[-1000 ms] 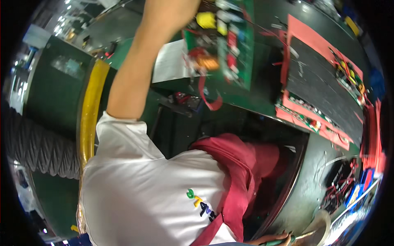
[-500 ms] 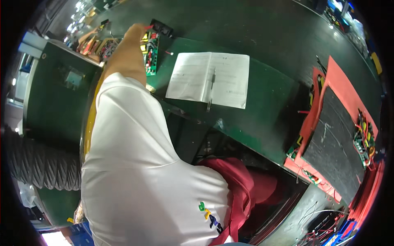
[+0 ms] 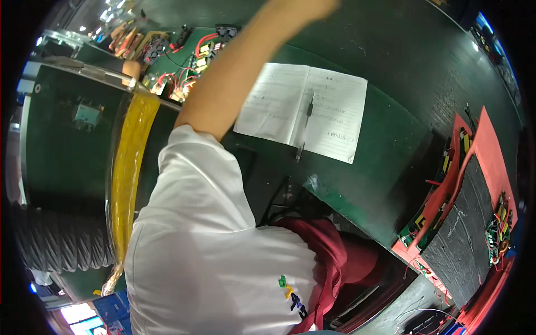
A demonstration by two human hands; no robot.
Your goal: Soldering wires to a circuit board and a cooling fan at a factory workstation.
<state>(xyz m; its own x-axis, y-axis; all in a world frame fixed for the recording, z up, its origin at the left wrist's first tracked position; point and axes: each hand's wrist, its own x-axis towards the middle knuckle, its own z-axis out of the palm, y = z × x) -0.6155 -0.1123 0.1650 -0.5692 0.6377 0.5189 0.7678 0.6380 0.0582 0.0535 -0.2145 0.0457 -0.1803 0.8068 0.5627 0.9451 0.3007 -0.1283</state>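
Note:
My left arm, in a short white sleeve [image 3: 201, 184], stretches up across the green workbench. At its end my left hand [image 3: 321, 5] is cut off by the top of the picture, so its fingers do not show. Below the forearm lies an open notebook [image 3: 273, 111] with handwriting, and a pen [image 3: 308, 120] rests across its right page. Left of the forearm are circuit boards [image 3: 204, 53] with red wires and yellow parts, partly hidden by the arm. A black part [image 3: 227, 32] stands at their far end. My right hand is out of sight.
A pink-red holder with a black panel [image 3: 458, 229] and circuit boards stands at right. At left run a yellow wrapped strip [image 3: 128, 173] and a grey ribbed hose [image 3: 61, 237]. A bit of skin [image 3: 131, 70], whose I cannot tell, shows near a black fan [image 3: 156, 50].
My left hand has swung up and to the right, away from the circuit boards. The notebook appears further right as the view has shifted. The bit of skin now shows at far left.

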